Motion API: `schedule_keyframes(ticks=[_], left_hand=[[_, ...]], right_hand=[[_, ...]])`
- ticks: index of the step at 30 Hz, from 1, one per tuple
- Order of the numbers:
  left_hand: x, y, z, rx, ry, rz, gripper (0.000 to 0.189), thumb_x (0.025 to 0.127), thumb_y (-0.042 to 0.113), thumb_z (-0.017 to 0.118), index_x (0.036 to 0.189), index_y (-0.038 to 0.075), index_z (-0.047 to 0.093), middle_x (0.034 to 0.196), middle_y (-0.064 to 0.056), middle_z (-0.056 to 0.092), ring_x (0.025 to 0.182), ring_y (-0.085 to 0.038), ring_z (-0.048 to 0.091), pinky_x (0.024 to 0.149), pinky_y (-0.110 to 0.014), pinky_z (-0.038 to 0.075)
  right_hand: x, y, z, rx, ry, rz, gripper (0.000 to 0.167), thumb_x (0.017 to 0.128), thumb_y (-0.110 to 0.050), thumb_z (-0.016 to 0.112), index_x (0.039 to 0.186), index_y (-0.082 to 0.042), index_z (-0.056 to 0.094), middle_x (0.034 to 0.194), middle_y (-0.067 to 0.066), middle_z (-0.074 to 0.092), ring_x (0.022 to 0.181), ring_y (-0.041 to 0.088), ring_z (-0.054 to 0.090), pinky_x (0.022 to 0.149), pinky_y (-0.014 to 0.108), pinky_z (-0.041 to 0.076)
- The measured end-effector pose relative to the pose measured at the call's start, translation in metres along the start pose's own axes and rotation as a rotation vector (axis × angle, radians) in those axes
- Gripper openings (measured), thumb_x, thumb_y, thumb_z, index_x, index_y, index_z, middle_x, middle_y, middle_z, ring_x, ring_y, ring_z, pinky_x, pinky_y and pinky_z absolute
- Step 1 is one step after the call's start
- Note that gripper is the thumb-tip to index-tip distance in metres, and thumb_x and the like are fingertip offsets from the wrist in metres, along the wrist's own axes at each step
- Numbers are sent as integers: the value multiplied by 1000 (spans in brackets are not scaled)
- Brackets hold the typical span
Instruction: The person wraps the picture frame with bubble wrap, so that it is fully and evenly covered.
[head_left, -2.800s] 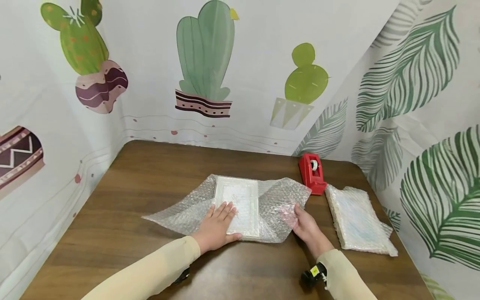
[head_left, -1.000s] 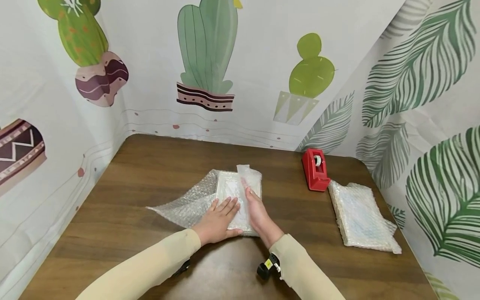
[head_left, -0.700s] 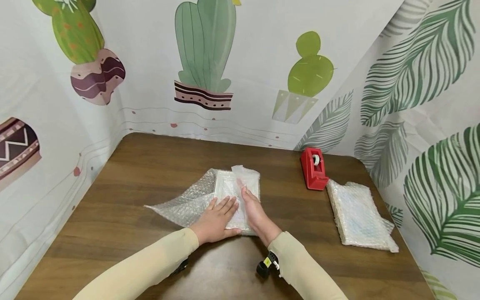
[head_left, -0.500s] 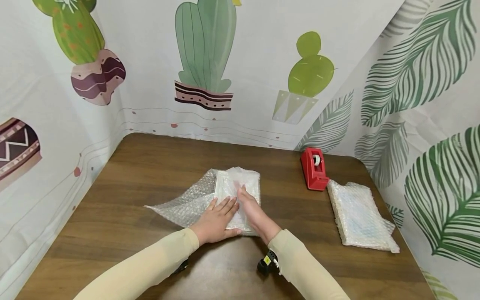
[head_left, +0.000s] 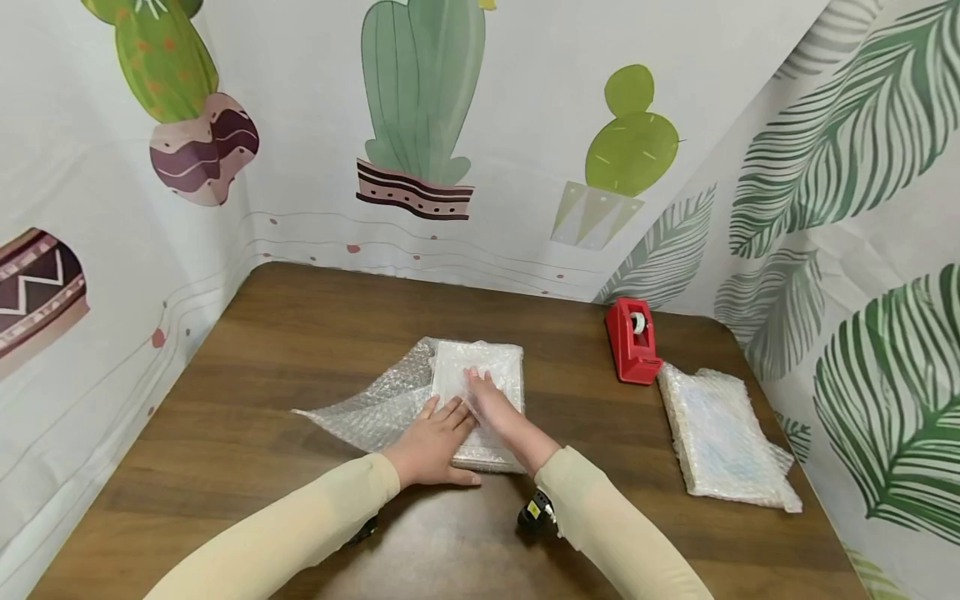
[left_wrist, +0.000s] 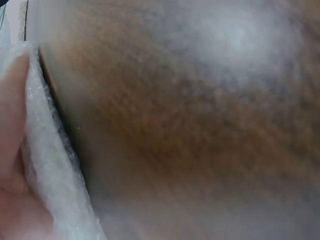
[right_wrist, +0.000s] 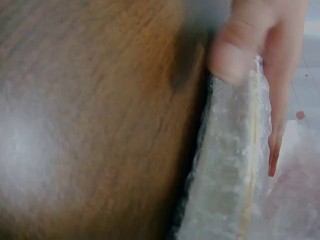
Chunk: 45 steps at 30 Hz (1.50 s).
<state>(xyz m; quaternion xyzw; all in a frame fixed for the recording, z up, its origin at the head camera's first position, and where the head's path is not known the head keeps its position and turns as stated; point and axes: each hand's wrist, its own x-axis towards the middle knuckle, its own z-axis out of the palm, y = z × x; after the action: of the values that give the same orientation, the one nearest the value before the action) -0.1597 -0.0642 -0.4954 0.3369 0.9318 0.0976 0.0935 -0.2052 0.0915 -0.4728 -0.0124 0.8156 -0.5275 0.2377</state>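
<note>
A white rectangular picture frame [head_left: 491,457] lies on the table inside bubble wrap [head_left: 378,406]. The right side of the wrap is folded over the frame's face, while the left side spreads across the wood in a point. My left hand [head_left: 430,446] rests on the frame's lower left part, fingers straight and thumb at its near edge. Over the folded flap, my right hand [head_left: 501,414] presses with extended fingers, close beside the left fingertips. In the right wrist view the package's wrapped edge [right_wrist: 227,165] shows from the side, with fingers lying along its top.
A red tape dispenser [head_left: 633,342] with a roll of tape stands at the back right. In front of it, near the table's right edge, lies another flat package [head_left: 723,437] wrapped in bubble wrap. Printed cloth hangs behind the brown wooden table [head_left: 315,333].
My right hand has brought the wrap's right flap leftward over the frame and flattened it down, sliding toward the left hand. My left hand stays on the frame.
</note>
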Motion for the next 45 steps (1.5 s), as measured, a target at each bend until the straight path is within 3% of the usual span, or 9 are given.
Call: schedule_keyframes(ticks=[3,6,10,14,17,23,28,39,45], left_hand=[[0,-2,-2,30,-16,23,91,88,61,70,153,3,45,164,-19,39,154,-37,35,128,-59,24],[0,-5,-6,19,-51,31,88,88,55,73,153,2,45,163,-20,39,154,-37,35,128,-58,24],[2,-8,-12,3,-108,40,84,88,48,76,153,3,45,164,-18,40,155,-36,35,128,-58,23],[4,-9,-18,31,-151,64,84,88,46,76,154,5,45,164,-15,40,155,-34,34,128,-57,24],[5,-11,-17,73,-139,86,85,88,49,76,154,6,44,164,-14,40,156,-32,34,129,-55,25],[0,-12,-6,144,-11,113,77,88,54,72,145,5,56,155,-18,52,148,-33,46,125,-53,32],[-3,-5,-6,192,13,74,77,87,55,72,143,4,58,152,-17,56,146,-32,48,125,-49,35],[-19,-2,-12,115,95,37,69,92,47,71,143,3,58,151,-17,56,143,-34,52,117,-55,43],[-18,-10,0,147,344,137,74,86,49,75,137,-1,56,138,-19,62,132,-34,59,114,-49,48]], right_hand=[[-1,2,-7,24,-21,-16,57,112,-30,23,161,-1,26,172,23,7,161,40,-3,131,58,-2],[-2,4,-18,-95,-63,-50,53,110,-18,30,161,-4,29,171,20,17,162,38,8,132,54,6],[-4,11,-27,-435,-103,-192,50,108,-8,41,157,-5,39,168,17,30,158,39,23,131,54,17],[-7,27,-21,-802,8,-359,48,105,-13,51,153,-6,48,163,14,40,153,39,37,124,57,33],[-9,38,-14,-928,108,-377,47,108,-22,48,154,-12,47,164,7,42,152,33,41,120,56,38],[-13,42,-7,-989,162,-347,49,111,-28,41,158,-17,41,167,1,37,156,28,34,126,54,29],[-13,39,-6,-1037,149,-306,51,110,-27,41,160,-19,36,170,-1,32,159,26,27,131,55,19],[-10,37,-5,-1080,94,-245,56,111,-39,33,164,-22,25,174,-3,19,163,24,14,132,57,12],[-10,35,-3,-1110,76,-219,58,111,-41,32,165,-23,23,174,-4,16,163,23,13,132,56,12]])
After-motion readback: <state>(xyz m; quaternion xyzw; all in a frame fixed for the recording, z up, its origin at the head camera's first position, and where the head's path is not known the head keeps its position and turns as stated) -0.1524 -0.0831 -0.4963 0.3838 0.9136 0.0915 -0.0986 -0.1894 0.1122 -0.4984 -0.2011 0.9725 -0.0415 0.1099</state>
